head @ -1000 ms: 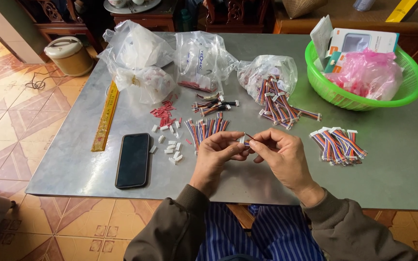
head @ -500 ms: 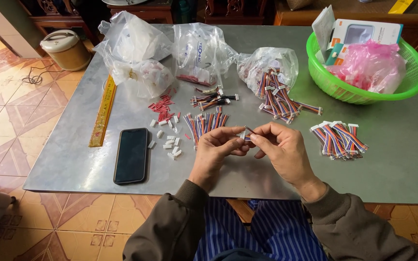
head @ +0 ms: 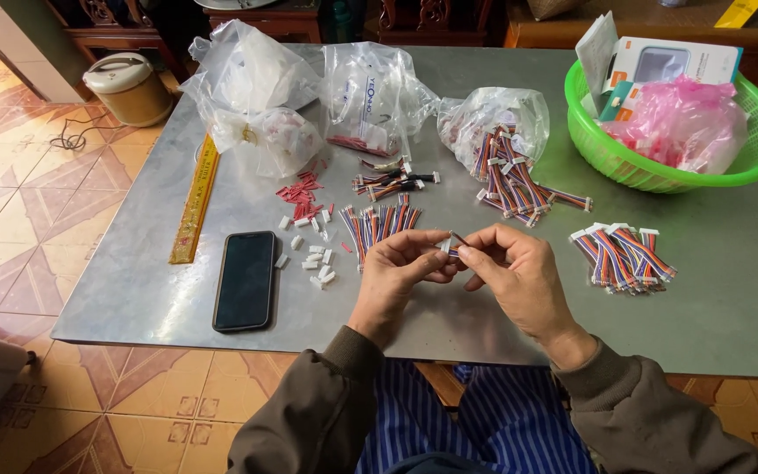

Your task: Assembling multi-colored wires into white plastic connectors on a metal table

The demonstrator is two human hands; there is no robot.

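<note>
Above the grey table's near edge, my left hand and my right hand meet fingertip to fingertip. Between them they pinch a short multicoloured wire lead with a small white connector. Loose white connectors lie just left of my left hand, with small red pieces beyond them. A row of bare wire leads lies right behind my hands. A bundle of leads with white plugs rests to the right of my right hand.
A black phone lies face up at the left, next to a yellow ruler. Clear plastic bags of parts and a heap of leads stand at the back. A green basket sits back right. A rice cooker stands on the floor.
Both hands have stayed together over the near edge, with the fingers shifting slightly on the wire lead. The view has tilted a little; nothing on the table has moved.
</note>
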